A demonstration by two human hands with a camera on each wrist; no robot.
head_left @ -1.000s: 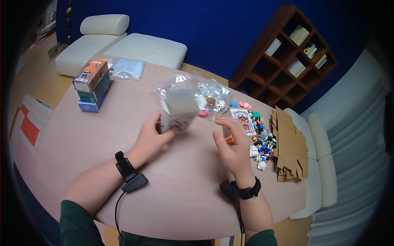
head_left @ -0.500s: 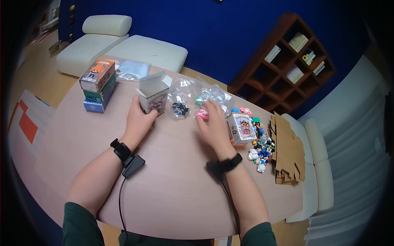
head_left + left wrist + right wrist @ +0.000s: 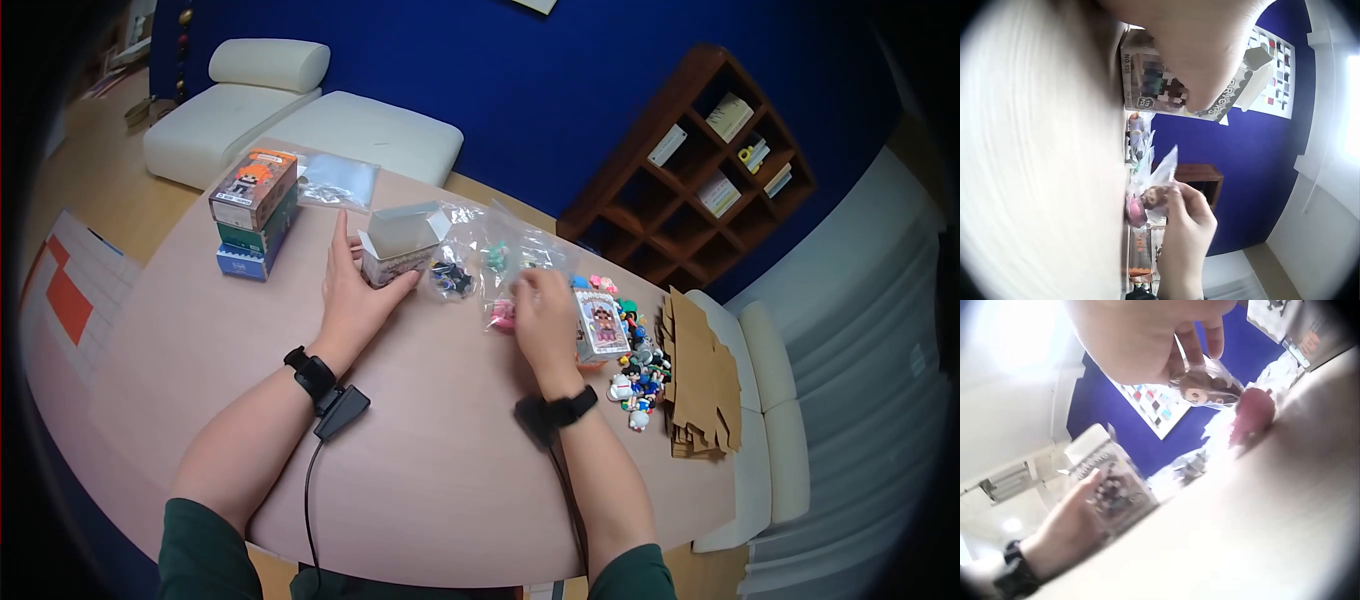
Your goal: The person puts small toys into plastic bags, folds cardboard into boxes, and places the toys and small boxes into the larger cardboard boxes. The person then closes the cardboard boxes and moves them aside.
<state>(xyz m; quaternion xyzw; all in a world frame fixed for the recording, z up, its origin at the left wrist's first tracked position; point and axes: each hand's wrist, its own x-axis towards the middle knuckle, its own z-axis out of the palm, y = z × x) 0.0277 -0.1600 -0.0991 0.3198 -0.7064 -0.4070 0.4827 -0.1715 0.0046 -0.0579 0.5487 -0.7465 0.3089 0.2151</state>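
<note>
An opened box (image 3: 393, 262) stands on the table with its flaps up, and my left hand (image 3: 354, 305) grips it, thumb on the near side. Its printed face (image 3: 1154, 81) shows in the left wrist view. My right hand (image 3: 548, 330) pinches a clear bag holding a brown piece (image 3: 1200, 390). Beside that piece lies a pink one (image 3: 1252, 415), also at the right hand's fingertips in the head view. Between the hands is a clear bag with dark pieces (image 3: 452, 279); green pieces (image 3: 495, 256) lie in another bag.
Stacked boxes (image 3: 254, 213) and a flat clear bag (image 3: 338, 181) are at the back left. Right of my right hand stand a printed box (image 3: 602, 326), a pile of small figures (image 3: 640, 380) and flattened brown cardboard (image 3: 703, 375). Black cables trail from both wrists.
The left hand brought the opened box leftward and down onto the table. The right hand moved over to the bags and now pinches one, where it was empty a second ago.
</note>
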